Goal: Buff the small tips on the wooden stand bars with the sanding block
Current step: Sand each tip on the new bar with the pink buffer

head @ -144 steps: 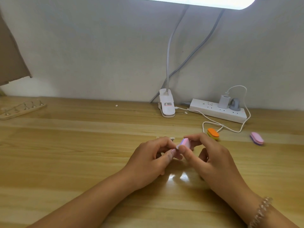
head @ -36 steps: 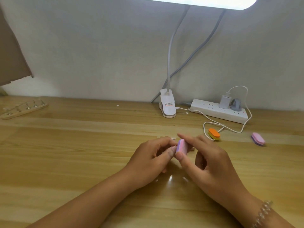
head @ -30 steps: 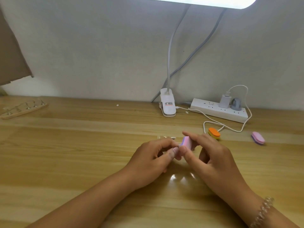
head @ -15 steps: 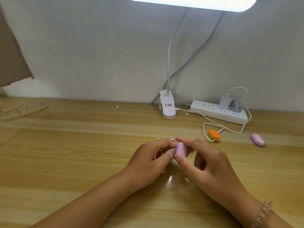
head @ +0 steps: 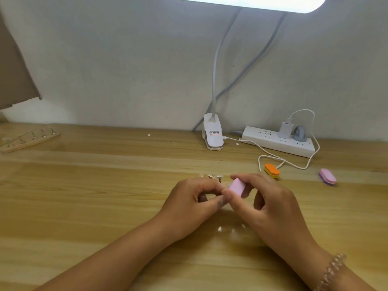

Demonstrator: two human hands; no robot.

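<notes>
My right hand pinches a small pink sanding block between thumb and fingers at the middle of the desk. The block's face leans against a small pale tip in front of my left hand. My left hand curls its fingers round a wooden stand bar that it hides almost wholly; a few small tips on pins stick up just beyond its knuckles. A second wooden stand bar with several tips lies at the far left of the desk, away from both hands.
An orange sanding block and a pink-and-purple one lie to the right. Behind them are a white power strip with a charger and cable, and a white lamp clamp. The wooden desk ends at the wall.
The pink block has rocked back and forth over the tip held by my left hand; now it is tilted with its flat face up and to the right. Both hands stay in place.
</notes>
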